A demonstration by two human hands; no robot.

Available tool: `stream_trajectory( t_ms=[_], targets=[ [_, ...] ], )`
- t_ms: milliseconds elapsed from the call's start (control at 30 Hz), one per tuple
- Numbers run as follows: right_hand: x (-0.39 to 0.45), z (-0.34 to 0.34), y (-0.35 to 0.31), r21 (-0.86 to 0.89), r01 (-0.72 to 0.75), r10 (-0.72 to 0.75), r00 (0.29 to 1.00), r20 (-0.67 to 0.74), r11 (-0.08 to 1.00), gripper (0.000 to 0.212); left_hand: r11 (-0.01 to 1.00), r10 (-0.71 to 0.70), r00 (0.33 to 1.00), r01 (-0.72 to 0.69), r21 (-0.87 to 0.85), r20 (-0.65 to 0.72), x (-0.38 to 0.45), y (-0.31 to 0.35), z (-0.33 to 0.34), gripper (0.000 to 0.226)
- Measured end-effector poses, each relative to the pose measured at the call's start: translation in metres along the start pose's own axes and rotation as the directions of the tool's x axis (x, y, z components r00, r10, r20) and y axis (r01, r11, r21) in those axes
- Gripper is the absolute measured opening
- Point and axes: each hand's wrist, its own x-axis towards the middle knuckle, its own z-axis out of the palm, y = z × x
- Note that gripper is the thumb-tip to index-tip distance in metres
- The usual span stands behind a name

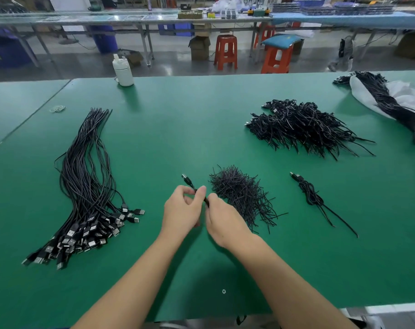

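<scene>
My left hand (181, 210) and my right hand (221, 219) meet over the green table (168, 129), both pinching one black USB cable (188, 181). Its plug end sticks up and away to the left of my fingers; the rest of it is hidden inside my hands. Just right of my hands lies a small heap of short black twist ties (242, 193). A single bundled USB cable (313, 195) lies further right.
A long sheaf of straight USB cables (83, 186) lies at the left, plugs toward me. A pile of bundled cables (301, 127) sits at the back right, and a tied bunch on a white bag (391, 100) at the far right. A white bottle (123, 71) stands at the far edge.
</scene>
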Motion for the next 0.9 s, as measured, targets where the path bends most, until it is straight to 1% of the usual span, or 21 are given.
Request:
stream_trajectory(
  t_ms=[100,167,233,300,367,467,567,633,733,800,833,867,900],
  targets=[
    [-0.001,0.002,0.002,-0.053,0.056,-0.052,0.996,0.075,0.997,0.032,0.997,0.073,0.982,-0.078,0.022,0.173,0.006,-0.008,-0.003,0.026],
    [-0.001,0.001,0.005,0.029,0.039,-0.042,0.994,0.106,0.999,0.031,0.991,0.121,0.958,-0.131,0.020,0.262,0.011,-0.009,-0.009,0.021],
    [0.000,0.000,0.008,0.129,0.006,-0.024,0.991,0.133,0.992,0.031,0.989,0.149,0.929,-0.142,-0.044,0.339,0.014,-0.009,-0.015,0.018],
    [0.003,-0.001,0.011,0.199,-0.006,-0.025,0.988,0.152,0.980,0.035,0.987,0.157,0.916,-0.141,-0.070,0.370,0.016,-0.008,-0.019,0.017],
    [0.004,-0.002,0.010,0.303,-0.030,-0.027,0.983,0.181,0.952,0.038,0.988,0.154,0.913,-0.154,-0.031,0.377,0.019,-0.006,-0.019,0.017],
    [0.005,-0.002,0.011,0.476,-0.092,-0.031,0.969,0.245,0.875,0.033,0.980,0.161,0.911,-0.194,0.048,0.380,0.025,-0.002,-0.018,0.018],
    [0.006,-0.003,0.015,0.617,-0.151,-0.033,0.960,0.276,0.772,0.028,0.964,0.168,0.908,-0.233,0.127,0.384,0.030,0.003,-0.016,0.017],
    [0.007,-0.002,0.018,0.640,-0.158,-0.021,0.965,0.263,0.752,0.027,0.952,0.167,0.892,-0.256,0.166,0.420,0.033,0.007,-0.015,0.017],
    [0.007,0.000,0.021,0.595,-0.146,0.035,0.980,0.195,0.790,0.034,0.919,0.182,0.882,-0.309,0.244,0.434,0.037,0.012,-0.006,0.018],
    [0.007,0.001,0.023,0.566,-0.114,0.061,0.992,0.113,0.816,0.037,0.886,0.210,0.875,-0.359,0.294,0.435,0.037,0.014,0.003,0.015],
    [0.007,0.001,0.025,0.544,-0.101,0.074,0.995,0.071,0.833,0.036,0.908,0.210,0.868,-0.344,0.241,0.449,0.037,0.013,0.007,0.011],
    [0.007,0.001,0.028,0.519,-0.106,0.101,0.994,0.039,0.848,0.032,0.957,0.185,0.861,-0.266,0.111,0.474,0.038,0.011,0.010,0.009],
    [0.008,0.000,0.032,0.500,-0.124,0.136,0.991,0.013,0.857,0.026,0.990,0.137,0.861,-0.135,-0.038,0.489,0.039,0.010,0.013,0.011]
  ],
)
